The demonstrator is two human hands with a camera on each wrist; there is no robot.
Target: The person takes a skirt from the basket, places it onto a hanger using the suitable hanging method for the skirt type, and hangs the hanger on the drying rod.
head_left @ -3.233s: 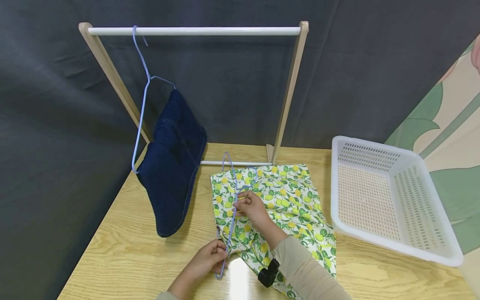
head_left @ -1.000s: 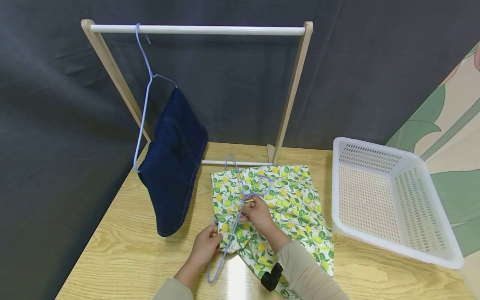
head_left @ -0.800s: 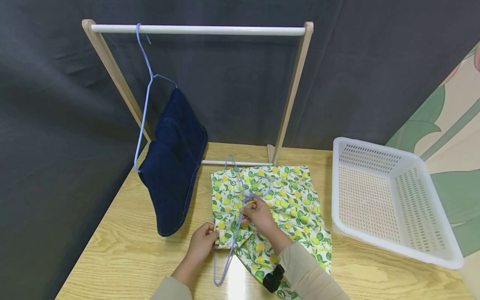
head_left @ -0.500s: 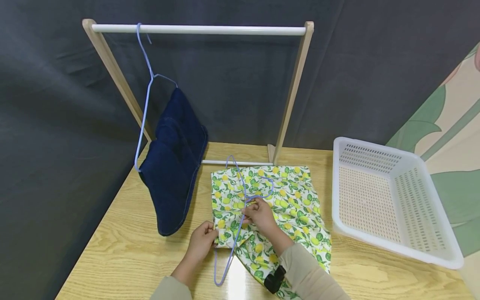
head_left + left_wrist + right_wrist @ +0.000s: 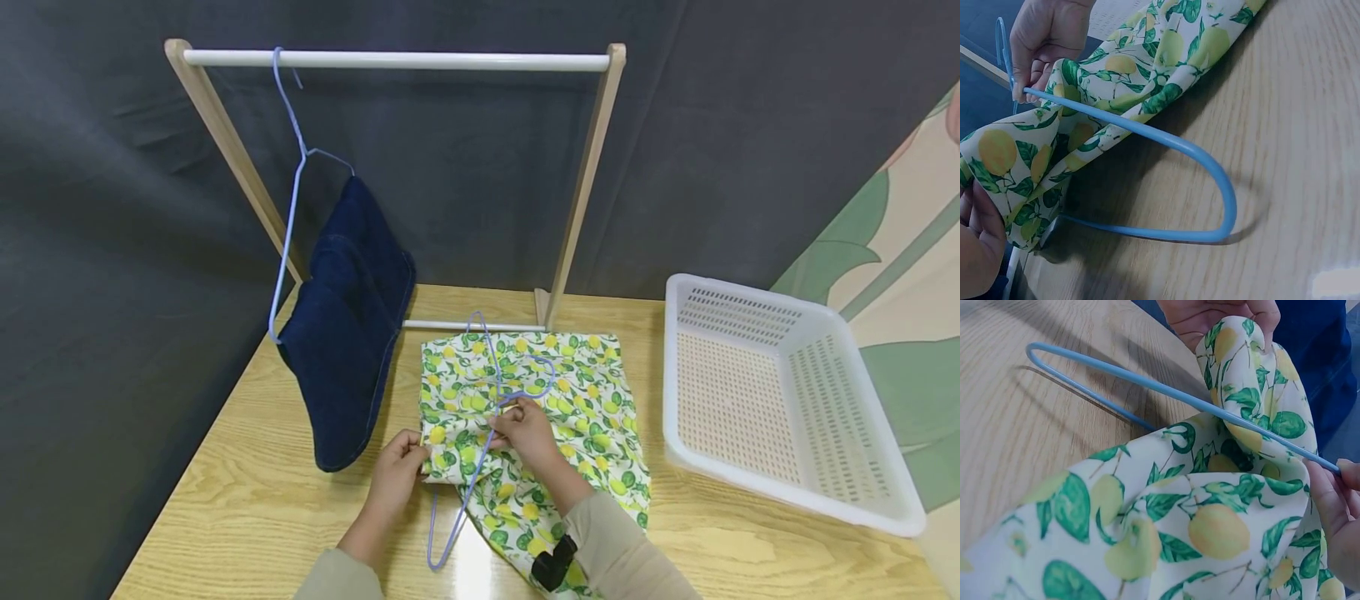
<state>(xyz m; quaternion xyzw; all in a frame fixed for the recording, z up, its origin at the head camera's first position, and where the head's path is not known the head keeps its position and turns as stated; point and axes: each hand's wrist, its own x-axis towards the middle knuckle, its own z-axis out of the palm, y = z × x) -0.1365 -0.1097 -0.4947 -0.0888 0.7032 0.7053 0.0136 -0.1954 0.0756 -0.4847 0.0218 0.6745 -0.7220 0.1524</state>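
Observation:
A white garment printed with lemons and green leaves (image 5: 592, 417) lies on the table, its exact kind unclear. Across its left part rests a blue wire hanger (image 5: 476, 475), its hook toward the right. My right hand (image 5: 525, 429) pinches the hanger below the hook, thumb and fingers on the wire, as the right wrist view also shows. My left hand (image 5: 393, 475) pinches the garment's left edge. In the left wrist view the fabric (image 5: 1120, 65) passes through the hanger loop (image 5: 1172, 142), whose rounded end sticks out bare over the wood. Cloth hides part of the lower wire.
Behind stands a wooden rack with a white rail (image 5: 435, 59). Folded dark denim (image 5: 348, 333) hangs from another blue hanger (image 5: 291, 208) at its left. A white perforated basket (image 5: 795, 492) sits at the right of the wooden table (image 5: 247, 500).
My left hand has let go of the hanger, taken the garment's edge and moved up and left with it. My right hand and the hanger have shifted slightly right.

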